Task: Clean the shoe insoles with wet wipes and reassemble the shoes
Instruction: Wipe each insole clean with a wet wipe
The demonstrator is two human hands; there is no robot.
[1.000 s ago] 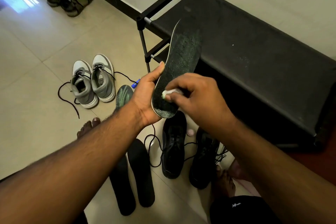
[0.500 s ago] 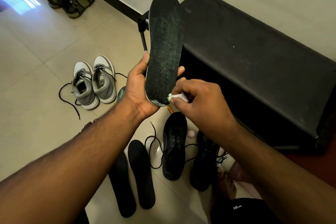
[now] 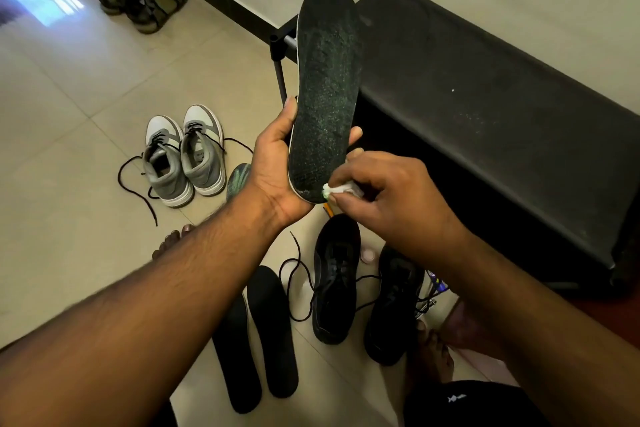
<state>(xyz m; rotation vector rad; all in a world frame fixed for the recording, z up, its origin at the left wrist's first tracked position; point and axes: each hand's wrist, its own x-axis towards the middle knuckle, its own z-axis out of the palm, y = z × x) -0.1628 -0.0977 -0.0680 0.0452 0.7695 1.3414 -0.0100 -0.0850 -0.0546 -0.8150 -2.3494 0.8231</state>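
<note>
My left hand (image 3: 277, 166) grips a dark speckled insole (image 3: 325, 90) by its heel end and holds it upright, toe pointing up. My right hand (image 3: 384, 198) pinches a small white wet wipe (image 3: 337, 189) and presses it against the insole's heel. Two black insoles (image 3: 259, 340) lie side by side on the floor below my arms. To their right stand two black shoes (image 3: 336, 281) with loose laces. A greenish insole (image 3: 239, 178) shows partly behind my left wrist, next to a pair of grey and white sneakers (image 3: 183, 156).
A black fabric-topped shoe rack (image 3: 485, 97) stands at the right against the wall. Olive sandals (image 3: 145, 0) sit at the far wall. My bare feet (image 3: 429, 350) rest on the beige tiled floor (image 3: 69, 184) near the black shoes.
The insole turned from tilted right to upright, its flat speckled face toward me. My right hand with the wipe slid down from the heel area to the heel's lower edge.
</note>
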